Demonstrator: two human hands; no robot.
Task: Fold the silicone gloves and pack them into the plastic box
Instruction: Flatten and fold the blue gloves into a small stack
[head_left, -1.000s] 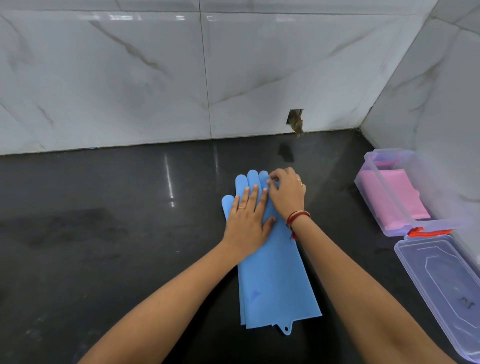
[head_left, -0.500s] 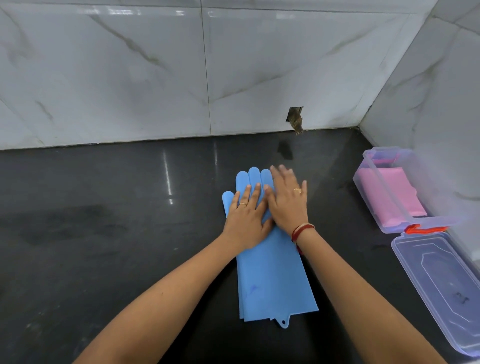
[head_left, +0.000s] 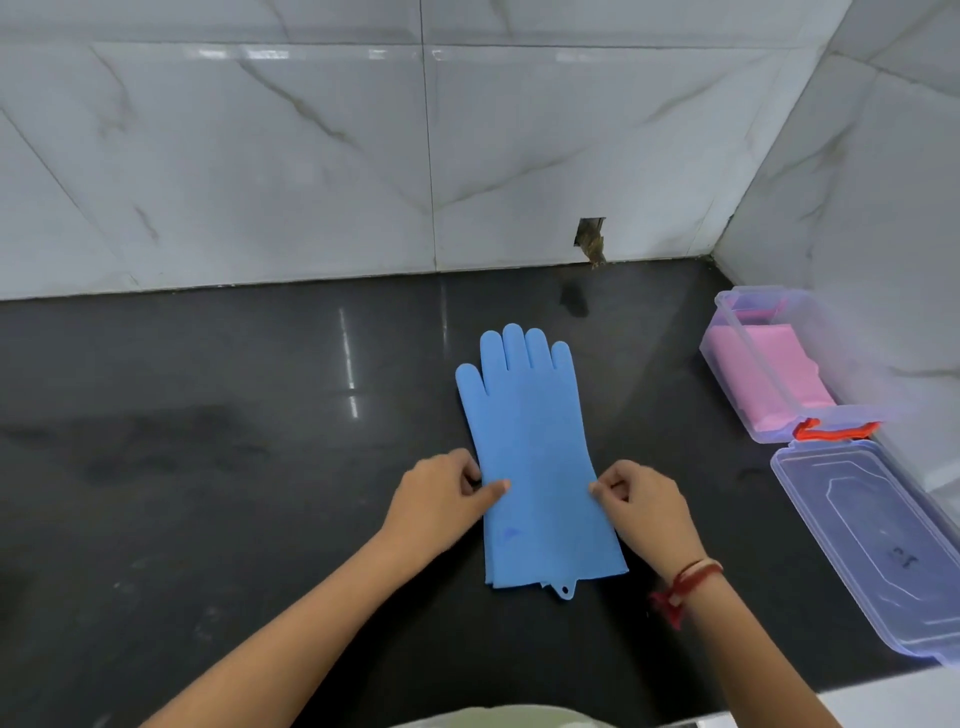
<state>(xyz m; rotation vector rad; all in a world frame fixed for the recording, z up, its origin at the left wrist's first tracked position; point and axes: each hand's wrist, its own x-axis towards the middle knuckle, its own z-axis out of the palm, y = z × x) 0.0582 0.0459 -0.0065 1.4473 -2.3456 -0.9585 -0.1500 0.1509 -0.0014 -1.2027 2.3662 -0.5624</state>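
The blue silicone gloves (head_left: 530, 441) lie flat and stacked on the black counter, fingers pointing to the back wall, cuffs toward me. My left hand (head_left: 441, 499) pinches the stack's left edge near the cuff half, thumb on top. On the opposite edge, at about the same height, my right hand (head_left: 644, 504) pinches the stack. The clear plastic box (head_left: 727, 332) stands at the right by the side wall with folded pink gloves (head_left: 774, 369) inside.
The box's clear lid (head_left: 878, 551) lies flat on the counter just in front of the box, by a red latch (head_left: 831, 431). Marble walls close the back and right. A small hole (head_left: 589, 239) shows in the back wall. The counter's front edge is near my body.
Both hands have slid from pressing flat on the glove fingers down toward me and now pinch the two side edges near the cuffs. The gloves have stayed in place.
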